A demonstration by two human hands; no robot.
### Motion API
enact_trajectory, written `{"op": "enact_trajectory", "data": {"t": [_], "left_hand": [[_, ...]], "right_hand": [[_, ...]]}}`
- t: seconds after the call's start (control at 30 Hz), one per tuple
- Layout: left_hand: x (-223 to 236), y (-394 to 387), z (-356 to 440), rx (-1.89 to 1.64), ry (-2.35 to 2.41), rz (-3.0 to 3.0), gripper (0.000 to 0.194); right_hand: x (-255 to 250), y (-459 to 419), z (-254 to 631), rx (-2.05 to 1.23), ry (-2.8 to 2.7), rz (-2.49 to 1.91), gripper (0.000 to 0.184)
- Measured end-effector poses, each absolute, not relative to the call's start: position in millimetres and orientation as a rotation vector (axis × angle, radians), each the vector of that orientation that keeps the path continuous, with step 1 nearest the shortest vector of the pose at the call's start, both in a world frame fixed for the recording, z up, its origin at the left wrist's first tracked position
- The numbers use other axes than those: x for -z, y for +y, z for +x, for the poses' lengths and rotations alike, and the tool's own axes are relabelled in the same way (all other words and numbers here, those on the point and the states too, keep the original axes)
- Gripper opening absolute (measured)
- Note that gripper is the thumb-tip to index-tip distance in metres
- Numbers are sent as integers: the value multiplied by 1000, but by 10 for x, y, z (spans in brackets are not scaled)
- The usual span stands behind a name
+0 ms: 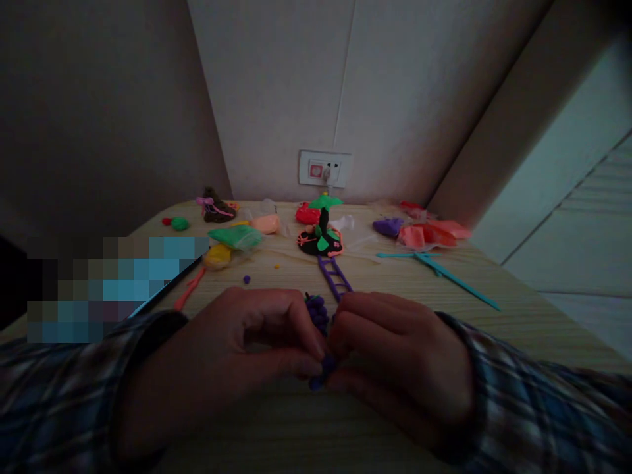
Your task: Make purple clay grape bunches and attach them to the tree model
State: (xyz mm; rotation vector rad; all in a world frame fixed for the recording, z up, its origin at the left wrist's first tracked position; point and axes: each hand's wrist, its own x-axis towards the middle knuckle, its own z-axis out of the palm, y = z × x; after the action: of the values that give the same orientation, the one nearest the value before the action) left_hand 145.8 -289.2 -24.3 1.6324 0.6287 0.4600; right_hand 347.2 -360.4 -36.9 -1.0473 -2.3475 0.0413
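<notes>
Pinching purple clay, left hand and right hand face one ladder, one tree.

Between my fingers the purple clay looks matt and smooth, my checked sleeves are woven cloth, the surface shows pale wood grain, the clear bag at far left is thin, glossy plastic, and the teal tool at right seems smooth plastic.
</notes>
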Motion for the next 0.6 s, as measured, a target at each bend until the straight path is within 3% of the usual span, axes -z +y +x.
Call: {"op": "enact_trajectory", "data": {"t": [0.3, 0.6], "left_hand": [[306, -2875, 1457, -432, 593, 1577, 12], [328, -2912, 1422, -536, 526, 1739, 15]], "right_hand": [[408, -3592, 3460, 219, -2367, -996, 42], [473, -3552, 3469, 126, -2411, -883, 40]]}}
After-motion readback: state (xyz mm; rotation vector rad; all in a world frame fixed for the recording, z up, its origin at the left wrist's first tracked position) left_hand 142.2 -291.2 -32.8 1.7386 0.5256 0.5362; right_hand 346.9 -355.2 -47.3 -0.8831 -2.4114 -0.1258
